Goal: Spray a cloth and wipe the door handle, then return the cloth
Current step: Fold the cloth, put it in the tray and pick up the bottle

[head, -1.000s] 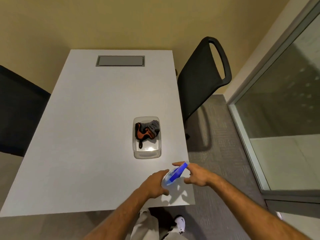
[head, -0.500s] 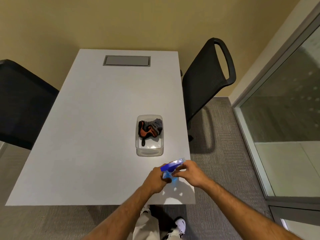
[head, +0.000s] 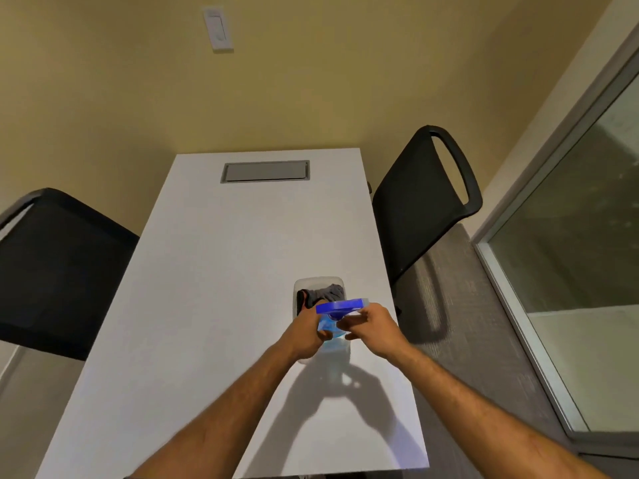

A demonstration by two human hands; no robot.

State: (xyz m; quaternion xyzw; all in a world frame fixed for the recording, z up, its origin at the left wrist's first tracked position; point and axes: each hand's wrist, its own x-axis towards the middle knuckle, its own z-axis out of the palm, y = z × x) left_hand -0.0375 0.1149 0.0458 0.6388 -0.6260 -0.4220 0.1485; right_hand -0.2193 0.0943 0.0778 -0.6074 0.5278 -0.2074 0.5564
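A clear spray bottle [head: 332,331] with a blue trigger head is held above the white table [head: 214,305], lifted off its surface. My left hand [head: 306,335] is wrapped around the bottle's body. My right hand [head: 375,326] grips the neck just under the blue head. Right behind the bottle stands a clear plastic container [head: 320,283] with a grey and orange cloth [head: 323,292] bunched inside; my hands and the bottle cover its near half. No door handle is in view.
One black chair [head: 422,198] stands at the table's right side and another black chair [head: 52,271] at its left. A grey cable hatch [head: 265,171] sits at the table's far end. A glass panel [head: 574,257] with a metal frame runs along the right.
Both hands have lifted the spray bottle off the table and carried it forward, up to the container. The camera has tilted upward, showing more wall.
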